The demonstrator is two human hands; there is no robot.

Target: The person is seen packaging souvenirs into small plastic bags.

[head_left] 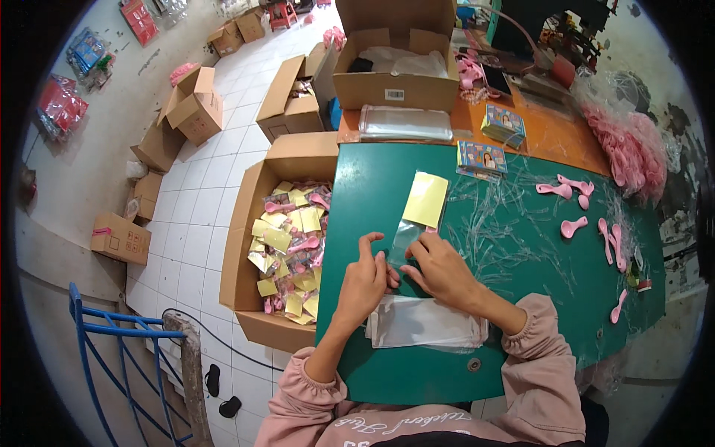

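On the green tabletop [357,186] lies a clear plastic bag [404,237] with a yellow card [427,200] in its far part. A bit of something pink shows under the card, beside my right fingertips. My right hand [445,274] is closed on the bag's right side, fingers bent and thumb pressed toward its near end. At that near end my left hand [363,281] has its lower fingers curled against the plastic, while its index finger is raised. Just below both hands is a stack of clear bags [428,328], partly covered by my right wrist.
Left of the table stands a carton [242,246] full of packed spoons with yellow cards. Loose pink spoons [573,227] and clear plastic strips [484,238] lie on the right. Stacked printed cards [480,158] sit at the back. A blue metal rail [119,328] is at lower left.
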